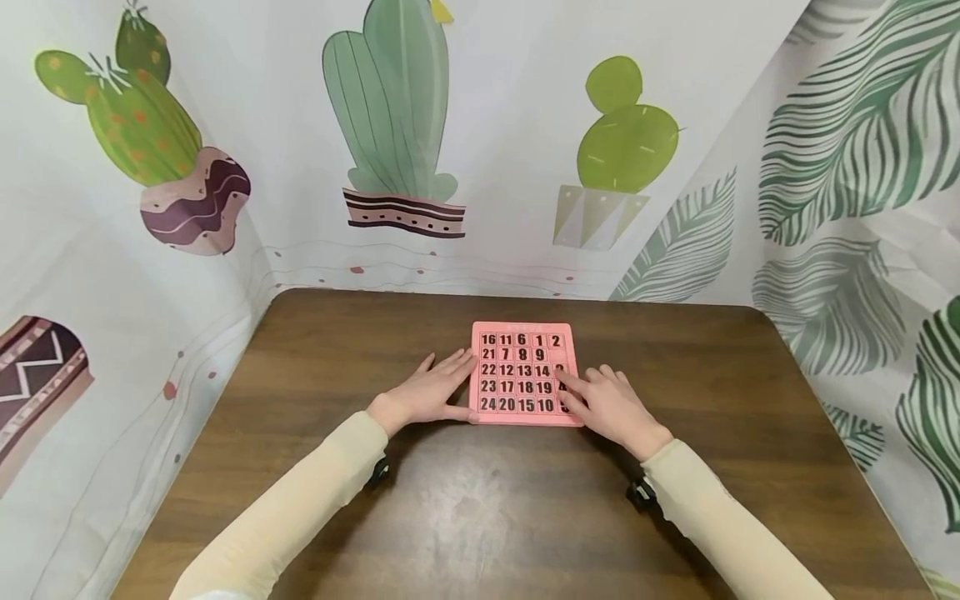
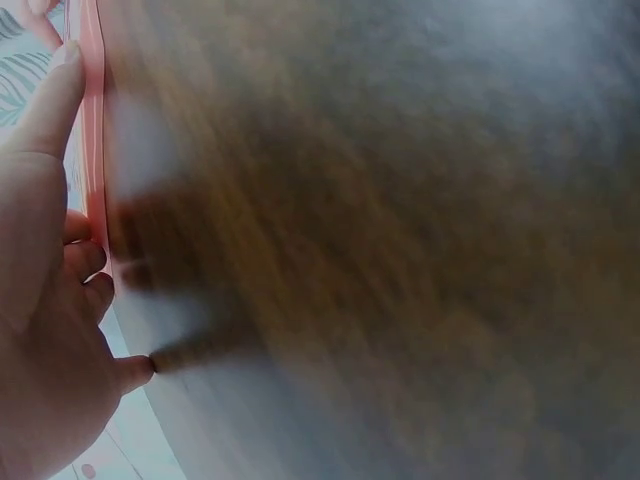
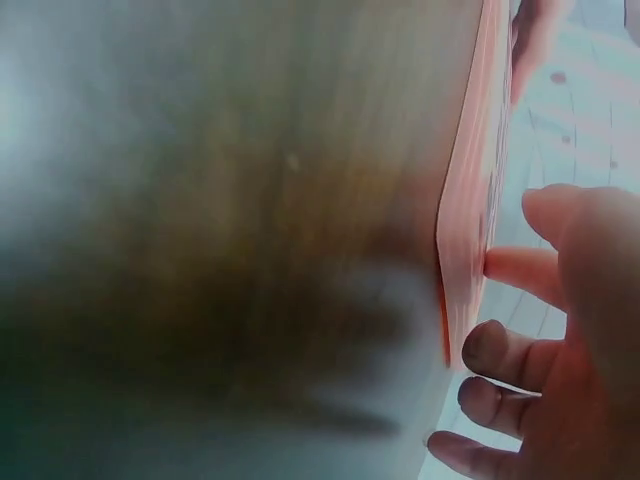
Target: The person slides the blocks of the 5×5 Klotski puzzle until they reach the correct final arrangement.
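A pink sliding number puzzle [image 1: 522, 422] lies flat on the table, with black-numbered tiles and a blank slot at the right end of its second row. My left hand [image 1: 431, 394] rests against its left edge, fingers extended and thumb at the lower left corner. In the left wrist view the thumb [image 2: 52, 105] lies along the pink frame. Over the rightmost column is my right hand [image 1: 611, 407], its index finger touching the tile below the blank slot and partly covering the numbers there. The right wrist view shows this index finger [image 3: 520, 272] meeting the puzzle's face, other fingers loosely bent.
The brown wooden table [image 1: 465, 517] extends around the puzzle on all sides. Behind it hangs a white cloth [image 1: 510, 150] printed with cacti, and leaf-patterned cloth [image 1: 847, 167] is at the right. A dark wrist device [image 1: 641, 493] sits under the right sleeve.
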Demonstrator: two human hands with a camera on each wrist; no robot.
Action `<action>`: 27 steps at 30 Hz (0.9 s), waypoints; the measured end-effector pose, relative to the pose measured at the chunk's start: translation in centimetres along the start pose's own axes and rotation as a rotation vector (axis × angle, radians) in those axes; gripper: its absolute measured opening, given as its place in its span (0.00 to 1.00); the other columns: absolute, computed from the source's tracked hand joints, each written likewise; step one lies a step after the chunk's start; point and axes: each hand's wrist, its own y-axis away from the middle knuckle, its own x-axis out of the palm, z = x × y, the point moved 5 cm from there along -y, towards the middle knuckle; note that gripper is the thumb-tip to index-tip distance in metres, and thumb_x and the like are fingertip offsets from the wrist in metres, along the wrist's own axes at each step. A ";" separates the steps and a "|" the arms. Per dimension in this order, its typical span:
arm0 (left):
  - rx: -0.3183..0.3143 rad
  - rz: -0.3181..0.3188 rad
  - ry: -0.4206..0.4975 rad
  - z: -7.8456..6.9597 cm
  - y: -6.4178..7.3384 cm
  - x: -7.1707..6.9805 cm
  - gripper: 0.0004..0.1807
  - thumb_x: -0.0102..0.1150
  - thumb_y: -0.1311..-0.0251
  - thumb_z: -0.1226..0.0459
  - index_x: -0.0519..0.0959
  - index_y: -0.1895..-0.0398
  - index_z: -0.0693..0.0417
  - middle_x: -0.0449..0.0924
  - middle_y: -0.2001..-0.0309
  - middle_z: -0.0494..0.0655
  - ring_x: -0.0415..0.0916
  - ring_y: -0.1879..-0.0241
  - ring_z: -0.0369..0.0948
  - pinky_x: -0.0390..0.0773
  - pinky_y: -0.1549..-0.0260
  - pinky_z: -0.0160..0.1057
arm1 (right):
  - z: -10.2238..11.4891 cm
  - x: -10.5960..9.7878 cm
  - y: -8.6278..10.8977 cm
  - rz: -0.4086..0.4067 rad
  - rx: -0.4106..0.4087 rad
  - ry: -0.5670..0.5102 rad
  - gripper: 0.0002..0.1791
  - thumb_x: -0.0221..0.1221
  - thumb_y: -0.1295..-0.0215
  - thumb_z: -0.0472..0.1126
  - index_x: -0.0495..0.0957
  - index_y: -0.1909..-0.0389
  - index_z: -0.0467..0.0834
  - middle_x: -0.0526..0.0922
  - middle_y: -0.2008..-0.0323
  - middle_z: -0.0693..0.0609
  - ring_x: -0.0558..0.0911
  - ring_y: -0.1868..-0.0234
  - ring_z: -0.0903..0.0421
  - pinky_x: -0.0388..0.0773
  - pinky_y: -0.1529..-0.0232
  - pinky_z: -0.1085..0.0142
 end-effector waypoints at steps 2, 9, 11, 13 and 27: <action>0.007 -0.001 0.007 -0.1 -0.1 -0.2 0.58 0.47 0.52 0.28 0.44 0.25 0.52 0.39 0.25 0.48 0.37 0.27 0.43 0.42 0.35 0.60 | -0.3 0.1 -0.4 0.015 0.025 -0.005 0.25 0.51 0.34 0.58 0.73 0.39 0.56 0.70 0.78 0.55 0.66 0.69 0.53 0.60 0.67 0.61; 0.008 0.018 0.024 -0.3 0.1 0.0 0.58 0.50 0.52 0.29 0.43 0.25 0.52 0.39 0.25 0.48 0.36 0.27 0.43 0.41 0.35 0.60 | -0.8 0.4 -1.7 0.050 0.038 -0.042 0.26 0.49 0.33 0.60 0.71 0.37 0.56 0.75 0.73 0.53 0.68 0.67 0.52 0.62 0.66 0.59; 0.006 0.015 0.023 -0.2 0.2 0.1 0.58 0.50 0.52 0.30 0.44 0.25 0.53 0.39 0.25 0.49 0.37 0.27 0.43 0.42 0.35 0.60 | -0.7 0.3 -1.1 0.050 0.005 -0.062 0.26 0.50 0.33 0.59 0.71 0.37 0.57 0.72 0.75 0.54 0.67 0.68 0.53 0.61 0.66 0.60; 0.006 0.014 0.023 -0.2 0.2 0.2 0.58 0.50 0.52 0.29 0.44 0.25 0.53 0.39 0.25 0.49 0.36 0.27 0.43 0.42 0.35 0.60 | -0.4 0.1 -0.1 0.050 -0.047 -0.085 0.25 0.52 0.34 0.57 0.72 0.38 0.56 0.70 0.76 0.57 0.65 0.70 0.55 0.61 0.67 0.61; 0.014 0.003 0.031 -0.1 -0.1 -0.3 0.58 0.49 0.52 0.29 0.43 0.25 0.52 0.39 0.25 0.48 0.36 0.27 0.42 0.42 0.35 0.60 | -1.1 -0.1 0.3 -0.003 -0.056 -0.025 0.25 0.53 0.34 0.56 0.70 0.37 0.58 0.71 0.78 0.56 0.65 0.72 0.55 0.60 0.69 0.61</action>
